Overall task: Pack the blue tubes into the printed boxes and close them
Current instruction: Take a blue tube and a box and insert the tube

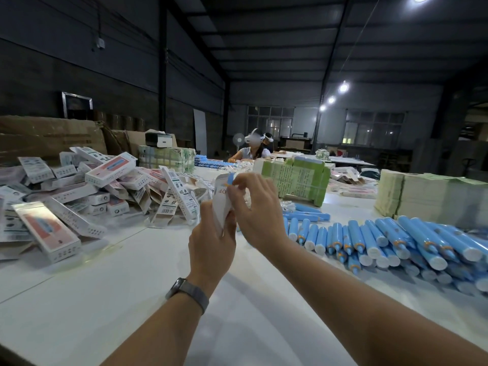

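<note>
A white printed box (221,196) stands upright above the middle of the white table (111,294). My left hand (212,239) grips its lower part. My right hand (254,210) pinches the box's top end, where a bit of blue shows at the opening. Whether a tube is fully inside is hidden by my fingers. Many blue tubes (390,241) with white caps and orange collars lie in a heap on the right. A pile of printed boxes (87,191) lies on the left.
Stacks of flat green cartons (298,180) and pale ones (427,196) stand behind the tubes. Large brown cardboard boxes (50,136) line the far left. Two people with headsets (254,146) sit at the table's far end.
</note>
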Motion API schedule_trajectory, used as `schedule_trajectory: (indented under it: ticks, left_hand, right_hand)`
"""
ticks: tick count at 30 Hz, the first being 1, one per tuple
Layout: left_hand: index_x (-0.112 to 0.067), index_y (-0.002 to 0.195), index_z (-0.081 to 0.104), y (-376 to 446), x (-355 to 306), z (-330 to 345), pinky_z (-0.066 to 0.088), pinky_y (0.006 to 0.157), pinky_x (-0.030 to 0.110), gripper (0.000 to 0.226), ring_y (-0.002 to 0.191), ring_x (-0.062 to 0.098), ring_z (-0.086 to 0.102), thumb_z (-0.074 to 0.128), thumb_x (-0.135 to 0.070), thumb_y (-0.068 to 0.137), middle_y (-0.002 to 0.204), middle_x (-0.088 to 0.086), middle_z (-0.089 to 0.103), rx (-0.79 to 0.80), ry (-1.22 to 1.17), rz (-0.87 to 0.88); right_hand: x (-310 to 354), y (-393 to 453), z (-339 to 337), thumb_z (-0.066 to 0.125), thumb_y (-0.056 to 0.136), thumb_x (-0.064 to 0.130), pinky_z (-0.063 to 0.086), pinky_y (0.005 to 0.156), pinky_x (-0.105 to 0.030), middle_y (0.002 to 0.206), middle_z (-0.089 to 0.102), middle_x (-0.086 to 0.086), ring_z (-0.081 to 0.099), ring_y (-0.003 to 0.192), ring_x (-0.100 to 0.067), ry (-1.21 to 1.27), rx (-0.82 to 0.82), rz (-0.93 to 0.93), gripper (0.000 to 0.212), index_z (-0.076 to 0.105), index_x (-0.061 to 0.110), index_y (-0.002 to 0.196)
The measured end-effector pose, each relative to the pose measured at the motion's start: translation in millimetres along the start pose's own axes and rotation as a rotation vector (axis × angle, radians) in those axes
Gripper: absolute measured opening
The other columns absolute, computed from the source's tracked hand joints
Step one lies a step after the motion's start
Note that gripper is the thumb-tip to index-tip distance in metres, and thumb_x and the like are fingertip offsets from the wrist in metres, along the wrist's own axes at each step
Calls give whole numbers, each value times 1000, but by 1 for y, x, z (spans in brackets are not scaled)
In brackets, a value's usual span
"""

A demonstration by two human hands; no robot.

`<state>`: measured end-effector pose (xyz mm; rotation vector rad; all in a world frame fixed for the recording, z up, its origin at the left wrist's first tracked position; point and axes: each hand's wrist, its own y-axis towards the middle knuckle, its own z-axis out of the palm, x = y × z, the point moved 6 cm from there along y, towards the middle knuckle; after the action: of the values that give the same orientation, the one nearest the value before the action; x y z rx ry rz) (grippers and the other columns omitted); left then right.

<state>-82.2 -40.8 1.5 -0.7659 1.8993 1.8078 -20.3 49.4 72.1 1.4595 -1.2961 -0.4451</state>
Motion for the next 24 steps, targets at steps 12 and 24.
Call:
schedule_trajectory:
  ticks: [12,24]
  left_hand:
    - [-8,130,50,1,12,1,54,77,44,50,80,26,61,67,5,85,89,-3,60,53,1,-90]
    - [-34,121,29,11,24,-11,47,72,39,40,101,39,62,60,-23,98,123,14,63,-143,27,-130]
  right_hand:
    - [-2,-18,21,46,93,35,45,86,-44,115,50,3,41,107,-19,-47,13,-12,26,59,16,105]
    - [-80,-26,51,47,95,18,35,104,-37,129,48,2,40,125,-20,-72,184,333,32,52,18,126]
